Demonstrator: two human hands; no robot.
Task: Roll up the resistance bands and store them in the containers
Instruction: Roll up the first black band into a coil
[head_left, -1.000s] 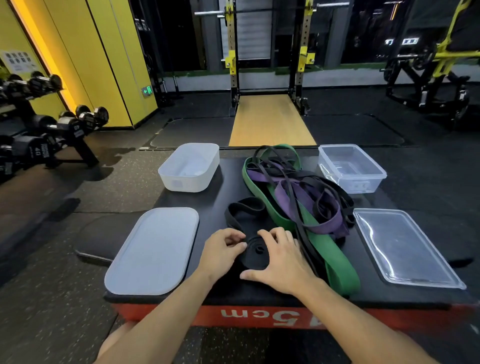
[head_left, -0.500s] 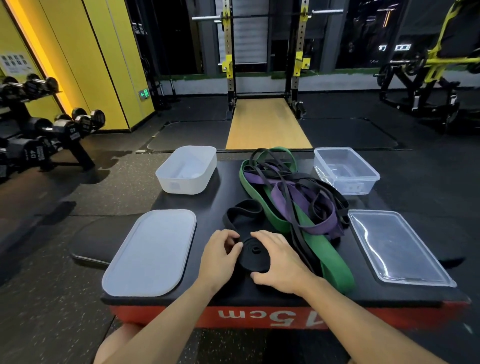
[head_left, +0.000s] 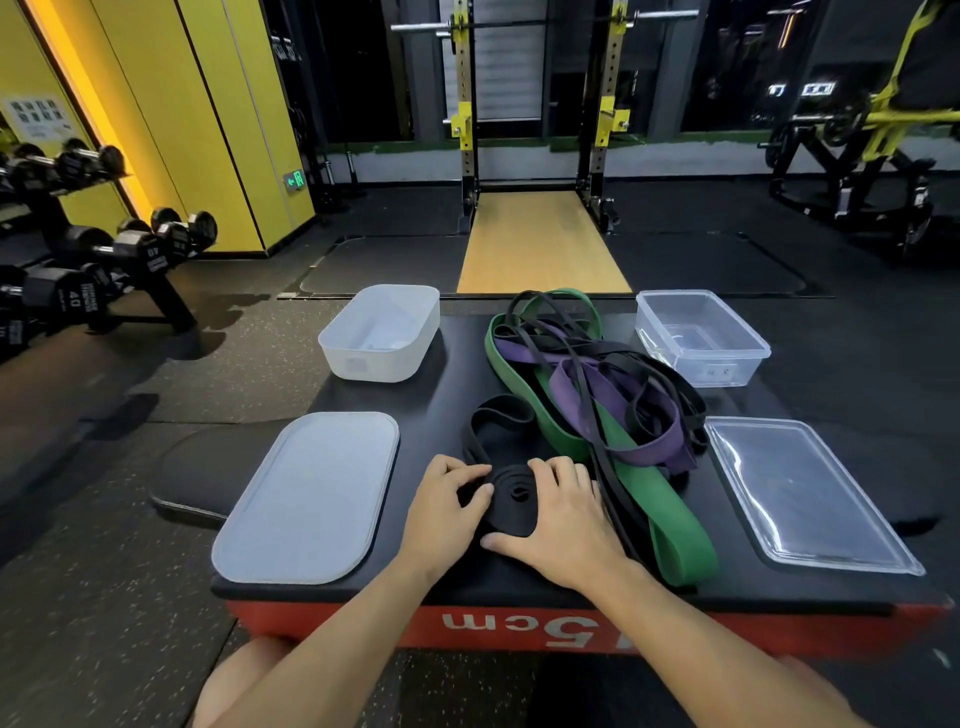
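- A black rubber resistance band (head_left: 511, 499) lies at the near middle of the black-topped, red-sided table (head_left: 452, 379). Part of it is wound into a flat coil, and its unwound tail (head_left: 500, 401) loops away toward the far side.
- The left hand (head_left: 452, 499) has its grip closed on the coil's left edge, fingers curled and thumb against the outer wrap. This looks meant to feed and tighten the strap as it winds.
- The right hand (head_left: 566, 525) cups the coil's right side, fingers bent over the far edge and thumb along the near edge, a narrow grip holding the band. Rubber springs open, so I judge this hand is there to stop the wraps from loosening.
- Winding flat on the table lets the surface hold the layers level.
- Just beside the right hand, to the right, lies a tangled heap not yet rolled: a wide green rubber band (head_left: 649, 493), a purple band (head_left: 660, 452) and several thin black bands (head_left: 644, 364).
- An opaque white plastic tub (head_left: 382, 332) stands at the far left and a clear plastic box (head_left: 701, 338) at the far right, both open, with no roll visible inside.
- Their lids lie nearer: a pale grey lid (head_left: 311, 493) near left and a clear lid (head_left: 800, 493) near right. A finished roll can likely drop straight in.
- The job seems early: one band half rolled, none stored.
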